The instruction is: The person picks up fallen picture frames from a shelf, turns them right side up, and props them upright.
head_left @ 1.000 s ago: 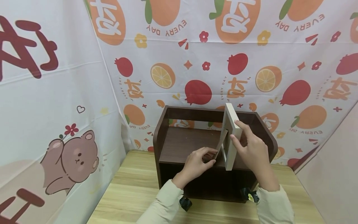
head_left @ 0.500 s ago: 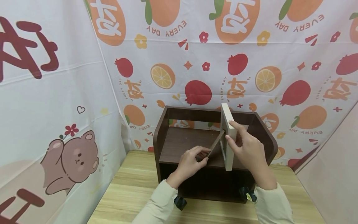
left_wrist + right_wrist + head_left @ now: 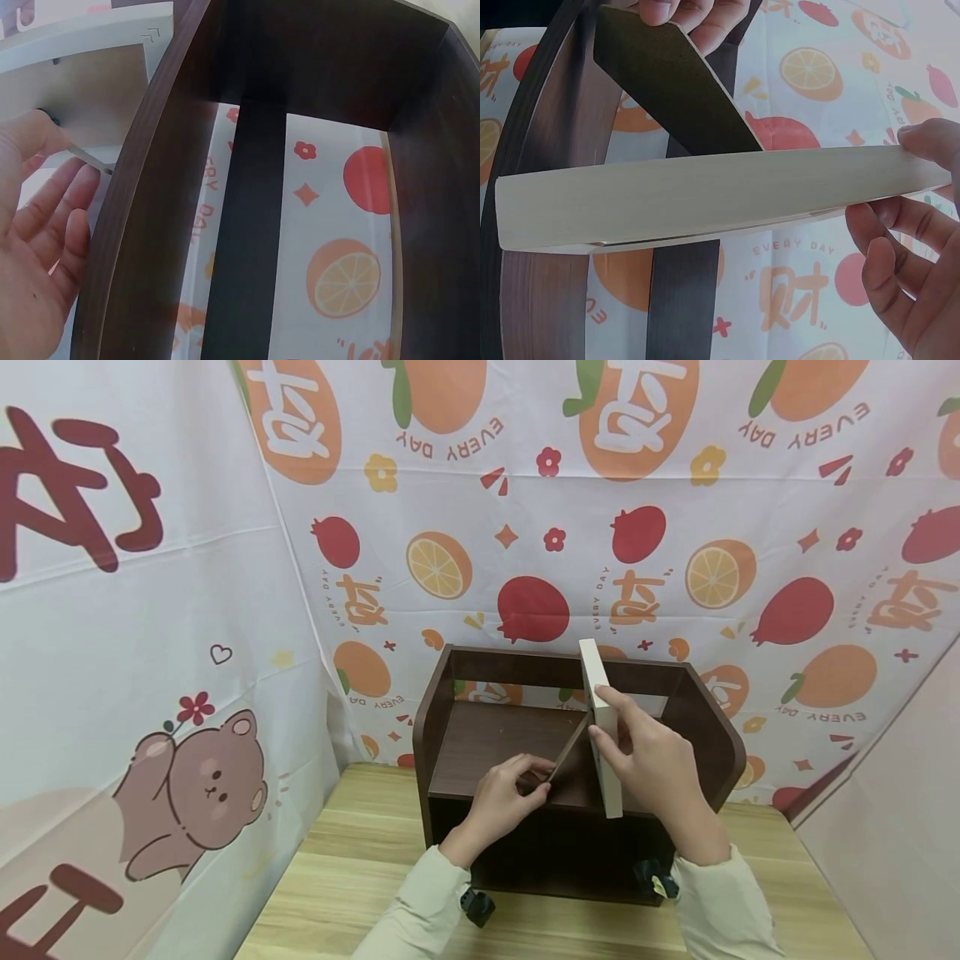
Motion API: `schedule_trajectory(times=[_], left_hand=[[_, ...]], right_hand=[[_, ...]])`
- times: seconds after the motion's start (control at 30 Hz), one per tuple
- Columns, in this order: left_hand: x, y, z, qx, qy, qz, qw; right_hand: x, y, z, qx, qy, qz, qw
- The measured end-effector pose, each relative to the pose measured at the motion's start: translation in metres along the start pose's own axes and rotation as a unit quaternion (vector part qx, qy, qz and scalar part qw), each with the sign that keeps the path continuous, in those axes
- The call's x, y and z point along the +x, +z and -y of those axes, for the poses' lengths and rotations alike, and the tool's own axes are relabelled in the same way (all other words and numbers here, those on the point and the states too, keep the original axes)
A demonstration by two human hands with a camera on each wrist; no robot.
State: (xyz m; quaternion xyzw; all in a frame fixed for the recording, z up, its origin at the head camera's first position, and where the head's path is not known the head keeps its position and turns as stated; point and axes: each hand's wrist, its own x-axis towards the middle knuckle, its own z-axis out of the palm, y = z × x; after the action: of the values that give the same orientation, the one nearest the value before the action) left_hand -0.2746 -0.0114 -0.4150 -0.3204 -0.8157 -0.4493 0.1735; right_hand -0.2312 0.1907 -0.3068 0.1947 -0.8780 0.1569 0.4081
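A picture frame (image 3: 604, 735) with a pale wooden edge stands upright on the top shelf of a dark brown desk shelf (image 3: 495, 739), seen nearly edge-on in the head view. My right hand (image 3: 651, 760) pinches its near edge between thumb and fingers. Behind the frame, a flat stand leg (image 3: 679, 86) slants out from its back. My left hand (image 3: 504, 795) pinches the free end of that leg between thumb and fingers. In the left wrist view the brown back panel (image 3: 90, 90) of the frame shows beyond the shelf board.
The brown shelf stands on a light wood-grain table (image 3: 352, 852), its lower compartment (image 3: 562, 852) dark. A fruit-print cloth (image 3: 480, 527) hangs behind, and a bear-print cloth (image 3: 195, 785) hangs at the left.
The frame has shifted left and turned more edge-on. My left hand has drawn the stand leg leftward, away from the frame's back; my right hand has moved left with the frame.
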Motion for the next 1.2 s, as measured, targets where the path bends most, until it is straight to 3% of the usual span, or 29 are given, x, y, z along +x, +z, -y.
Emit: schedule_trajectory(times=[0.37,0.8,1.2], left_hand=[[-0.004,0.0021,0.0044,-0.021,-0.021,0.005,0.9995],[-0.0029,0.0013,0.0048,-0.034,-0.026,0.003,0.9991],[0.0,0.0015,0.0024,-0.064,-0.021,0.001,0.9978]], right_hand=[[0.0007,-0.0001,0.0039,0.0,-0.003,0.034,0.999],[0.0036,-0.0073,0.0018,0.013,0.012,0.088,0.996],[0.0043,-0.0087,-0.0016,0.025,0.0,0.104,0.994]])
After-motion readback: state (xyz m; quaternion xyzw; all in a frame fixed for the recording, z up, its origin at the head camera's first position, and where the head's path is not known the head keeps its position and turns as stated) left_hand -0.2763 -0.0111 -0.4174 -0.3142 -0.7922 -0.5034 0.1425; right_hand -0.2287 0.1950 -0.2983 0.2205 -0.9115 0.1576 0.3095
